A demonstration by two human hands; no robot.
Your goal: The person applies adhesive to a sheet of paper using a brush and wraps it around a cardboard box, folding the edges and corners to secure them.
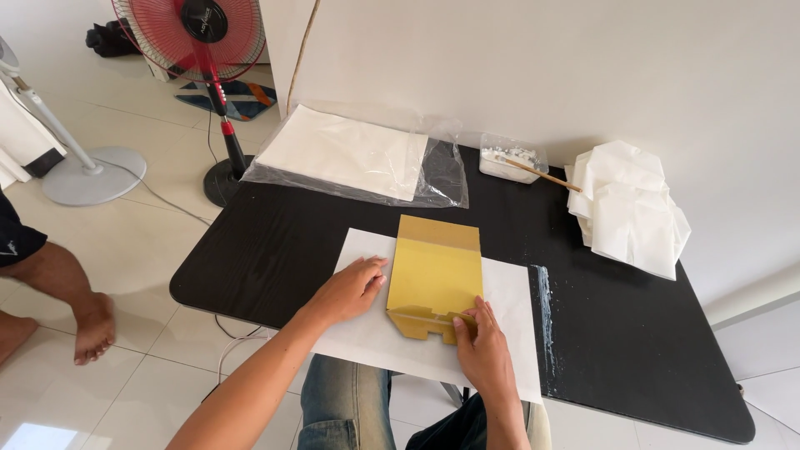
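**Both hands on a folded yellow paper piece, mid-surface**

From the head camera I see both forearms reaching forward over the near edge of the black surface. The left hand lies flat, palm down, fingers spread and extended, resting on a white sheet with its fingertips touching the left edge of the yellow folded paper. It grips nothing; it is fully open and only presses.

The right hand comes in from below, wrist bent slightly inward. Its fingers curl loosely, thumb and forefinger tips pressed on the lower right flap of the yellow paper. It looks like a press rather than a pinch, but I cannot tell for certain.

The yellow paper lies flat on the white sheet, near the front centre of the surface, its notched end toward me.

Further back: a clear plastic bag of white sheets, a small plastic tub with a stick resting in it, and a pile of crumpled white paper at right. A white smear runs beside the sheet.
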